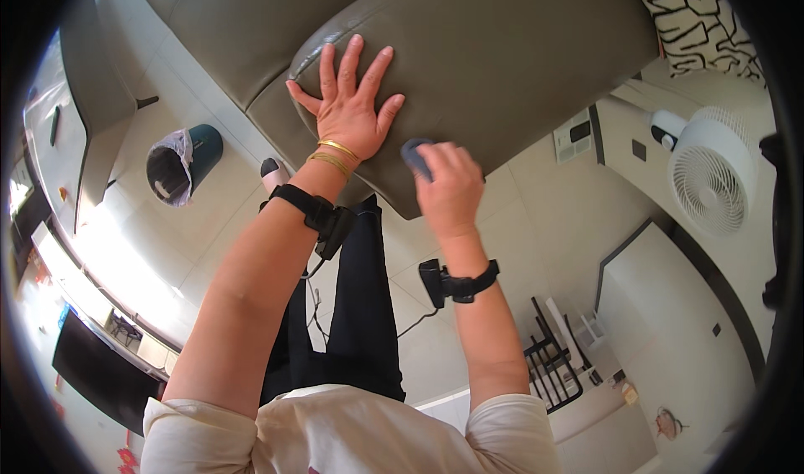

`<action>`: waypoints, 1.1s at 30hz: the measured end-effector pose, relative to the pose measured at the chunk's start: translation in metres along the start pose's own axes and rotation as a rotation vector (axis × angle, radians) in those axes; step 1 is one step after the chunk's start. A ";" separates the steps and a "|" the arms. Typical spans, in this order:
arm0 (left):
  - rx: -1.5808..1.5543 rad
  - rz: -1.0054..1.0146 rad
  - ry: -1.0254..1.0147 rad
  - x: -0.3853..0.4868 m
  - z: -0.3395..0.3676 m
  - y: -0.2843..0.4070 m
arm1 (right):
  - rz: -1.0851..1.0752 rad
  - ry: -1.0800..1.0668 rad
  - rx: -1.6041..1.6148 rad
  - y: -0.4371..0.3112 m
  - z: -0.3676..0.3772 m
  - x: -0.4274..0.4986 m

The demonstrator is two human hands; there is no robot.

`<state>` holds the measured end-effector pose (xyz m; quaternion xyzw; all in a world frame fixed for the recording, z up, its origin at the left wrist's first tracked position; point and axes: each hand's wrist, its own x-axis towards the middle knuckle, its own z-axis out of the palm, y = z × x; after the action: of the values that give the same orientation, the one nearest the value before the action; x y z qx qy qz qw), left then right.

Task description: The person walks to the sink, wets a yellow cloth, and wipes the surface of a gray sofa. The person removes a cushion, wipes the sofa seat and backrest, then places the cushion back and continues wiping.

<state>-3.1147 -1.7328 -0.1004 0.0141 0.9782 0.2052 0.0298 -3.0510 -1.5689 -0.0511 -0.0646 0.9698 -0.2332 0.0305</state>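
Note:
A grey-brown leather sofa [502, 53] lies before me, its rounded cushion reaching toward my legs. My left hand [352, 106] rests palm down on the cushion near its seam, fingers spread, holding nothing; gold bangles circle that wrist. To the right, over the cushion's near edge, my right hand [447, 175] grips a dark blue-grey pad or folded cloth [416, 159]; its exact kind is unclear. The pad is at the leather surface, though the hand is slightly blurred. Black straps with small devices and cables sit on both forearms.
A teal waste bin [207, 150] with a plastic liner is on the tiled floor at left, near a table [100, 97]. A white fan [710, 179] stands at right, below a patterned cushion [697, 25]. A black metal rack [556, 373] is at lower right.

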 end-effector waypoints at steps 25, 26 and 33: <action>-0.781 -0.571 0.390 -0.247 -0.106 -0.412 | 0.299 -0.451 0.247 -0.159 0.146 -0.032; -0.757 -0.641 0.415 -0.259 -0.108 -0.422 | 0.119 -0.379 0.246 -0.161 0.160 -0.013; -0.879 -0.756 0.384 -0.294 -0.075 -0.429 | -0.501 -0.151 -0.356 -0.162 0.260 0.087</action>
<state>-2.8329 -2.1671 -0.1891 -0.3850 0.7270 0.5638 -0.0733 -3.0962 -1.8407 -0.2104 -0.3229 0.9443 -0.0546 0.0321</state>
